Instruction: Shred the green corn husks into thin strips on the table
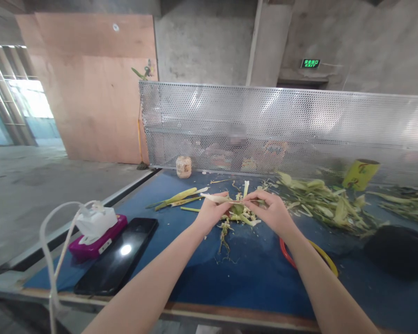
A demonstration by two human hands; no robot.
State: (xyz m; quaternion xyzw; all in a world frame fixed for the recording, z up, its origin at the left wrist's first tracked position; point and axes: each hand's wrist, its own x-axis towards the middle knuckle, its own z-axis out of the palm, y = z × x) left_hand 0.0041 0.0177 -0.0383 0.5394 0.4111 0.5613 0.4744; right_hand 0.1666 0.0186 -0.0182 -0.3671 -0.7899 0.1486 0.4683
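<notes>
Both my hands meet over the middle of the blue table (195, 273). My left hand (211, 214) is closed on a pale corn husk strip (218, 198) that sticks out to the left. My right hand (270, 209) pinches the other end of the same husk piece, fingers closed. Under the hands lies a small heap of husk scraps and silk (235, 217), with strands trailing toward me (225, 243).
A black phone (116, 262) and a magenta tissue pack (97, 234) with a white cable lie front left. Husk strips (176, 198) lie left, a big husk pile (325, 202) right. A black bowl (399, 250), yellow cup (360, 174), small jar (183, 167), perforated metal screen (285, 125) behind.
</notes>
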